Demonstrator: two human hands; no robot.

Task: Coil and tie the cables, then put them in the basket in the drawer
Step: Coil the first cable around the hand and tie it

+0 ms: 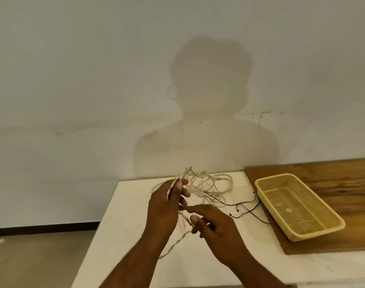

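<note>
Pale wall (73,80) behind, bearing the person's shadow; white table (125,235) in front. Left hand (167,206): raised over the table's middle, fingers curled round several gathered loops of the white cable (210,183). White cable: braided, light, limp; the rest lies loosely tangled toward the far edge, with one tail trailing to the near side. Right hand (217,227): forefinger out, thumb and remaining fingers apparently pinching the strand below the left hand. Black cable (246,204): thin, uncoiled, sprawled toward the right edge, reaching the basket (258,185). Basket: yellow mesh, on a wooden board (333,173). Handling: soft, springs loose; best pinched where the loops cross.
</note>
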